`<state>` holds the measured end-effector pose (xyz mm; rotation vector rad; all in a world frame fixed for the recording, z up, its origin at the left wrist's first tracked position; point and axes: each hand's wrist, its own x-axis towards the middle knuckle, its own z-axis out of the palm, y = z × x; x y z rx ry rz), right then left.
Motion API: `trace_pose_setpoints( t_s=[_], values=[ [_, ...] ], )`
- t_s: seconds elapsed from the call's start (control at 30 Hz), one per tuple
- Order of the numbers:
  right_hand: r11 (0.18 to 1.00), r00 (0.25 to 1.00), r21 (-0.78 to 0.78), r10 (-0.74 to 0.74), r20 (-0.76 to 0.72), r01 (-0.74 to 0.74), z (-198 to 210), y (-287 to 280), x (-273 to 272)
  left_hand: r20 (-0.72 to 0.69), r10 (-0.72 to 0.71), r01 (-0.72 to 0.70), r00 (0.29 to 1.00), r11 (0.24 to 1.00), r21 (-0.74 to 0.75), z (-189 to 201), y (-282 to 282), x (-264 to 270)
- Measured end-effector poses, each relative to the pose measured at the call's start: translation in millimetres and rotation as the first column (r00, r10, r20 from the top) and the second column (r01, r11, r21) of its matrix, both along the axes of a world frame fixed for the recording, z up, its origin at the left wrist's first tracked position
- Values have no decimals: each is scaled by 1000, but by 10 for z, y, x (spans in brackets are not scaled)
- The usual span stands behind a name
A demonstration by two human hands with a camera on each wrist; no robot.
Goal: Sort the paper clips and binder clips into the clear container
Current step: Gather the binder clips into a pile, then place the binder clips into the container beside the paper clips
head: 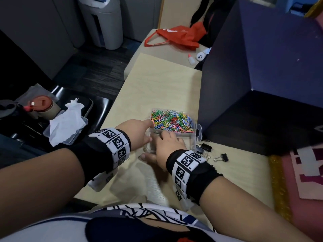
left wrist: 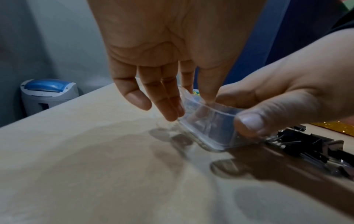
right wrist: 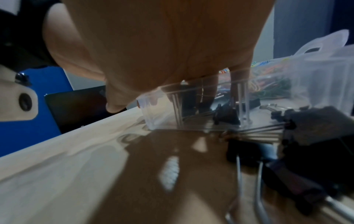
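Observation:
A clear two-compartment container (head: 192, 137) sits on the pale desk. Its far compartment is full of coloured paper clips (head: 172, 122). My left hand (head: 138, 131) holds the container's left wall (left wrist: 214, 130), fingers (left wrist: 172, 109) outside and thumb over the rim. My right hand (head: 168, 145) reaches into the near compartment, its thumb (left wrist: 250, 124) pressed on the outer near corner. A black binder clip (right wrist: 226, 116) lies on that compartment's floor below my fingers (right wrist: 206, 94). Loose binder clips (head: 222, 157) lie on the desk to the right, close to my right wrist (right wrist: 306, 128).
A tall dark blue box (head: 262, 67) stands directly right of the container. A red bag (head: 180, 37) and a glue bottle (head: 191, 60) lie at the far end. Left of the desk edge are tissue in a plastic lid (head: 64, 124) and a red-lidded cup (head: 41, 105).

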<state>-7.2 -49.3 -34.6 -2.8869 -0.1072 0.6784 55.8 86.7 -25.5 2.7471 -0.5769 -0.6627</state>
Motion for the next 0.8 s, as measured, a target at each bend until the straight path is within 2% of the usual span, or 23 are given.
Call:
trace_pose_setpoints(
  t_s=[0.4,0.63,0.7,0.8],
  values=[
    [1000,999,-3,3,38,-3,19,-125,-50,0,-37,37,999,998,49,35,-30,13],
    [1000,983,22,13,183,-18,73,-289,-110,11,-50,49,999,997,60,28,-26,22],
    [998,974,65,-41,222,28,117,-364,-126,13,-55,54,998,996,71,27,-27,24],
    [975,924,138,-210,320,174,181,-523,-159,12,-58,57,998,995,87,34,-32,24]
  ],
)
